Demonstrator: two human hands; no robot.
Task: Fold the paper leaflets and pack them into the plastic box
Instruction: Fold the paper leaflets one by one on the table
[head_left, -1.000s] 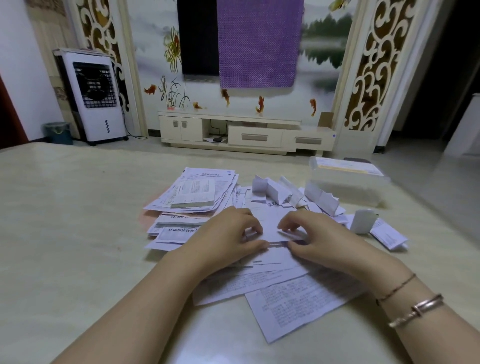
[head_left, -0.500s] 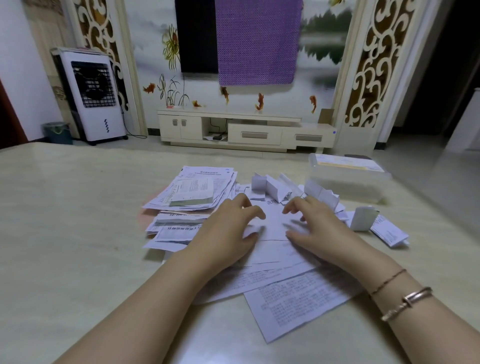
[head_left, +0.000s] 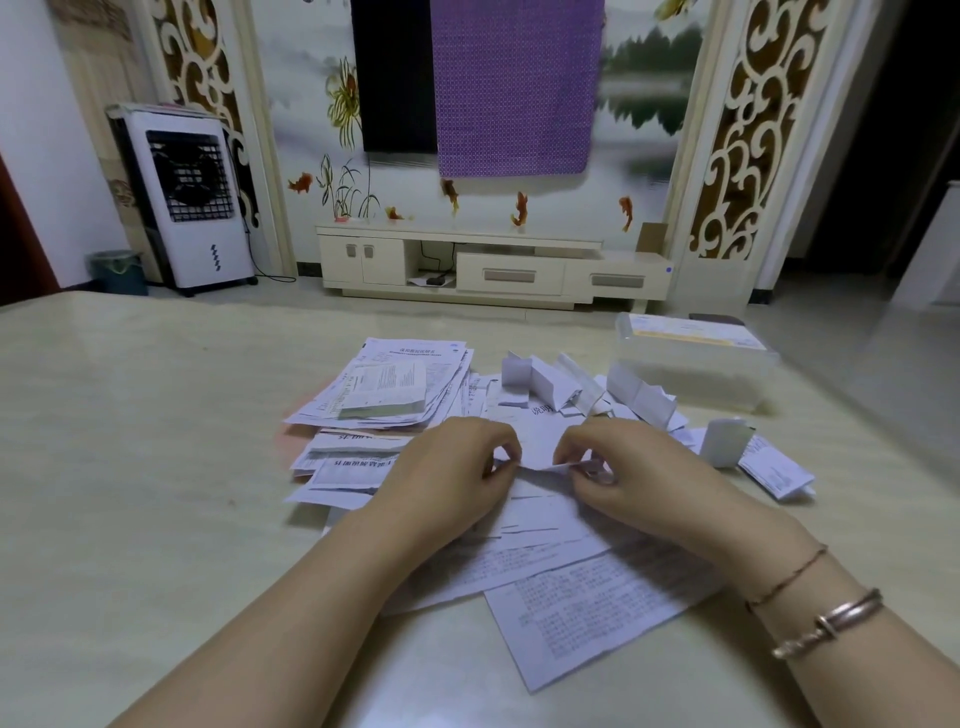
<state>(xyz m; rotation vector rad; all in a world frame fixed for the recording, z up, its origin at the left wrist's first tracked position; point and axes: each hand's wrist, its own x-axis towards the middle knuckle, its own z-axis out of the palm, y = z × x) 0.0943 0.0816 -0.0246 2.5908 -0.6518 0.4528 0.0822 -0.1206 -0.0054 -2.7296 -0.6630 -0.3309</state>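
Both hands have drawn back toward the person since half a second ago, when their fingers lay spread flat on the sheet; now the fingers are curled and pinching. Left hand pinches the near left edge of a white leaflet between thumb and fingertips, and right hand pinches the near right edge of the same sheet, lifting that edge slightly off the pile. This leaflet lies on top of a loose spread of printed sheets on the pale counter, directly in front of the person.

Left of the hands sits a stack of unfolded leaflets, with more sheets fanned out beneath it. Beyond the hands several folded leaflets stand or lean in a loose row. One more folded piece stands upright to the right, just beside a flat folded sheet.

A clear plastic box rests on the far right of the counter, well apart from the hands, with a printed sheet showing at its top. Two bracelets circle the right wrist.
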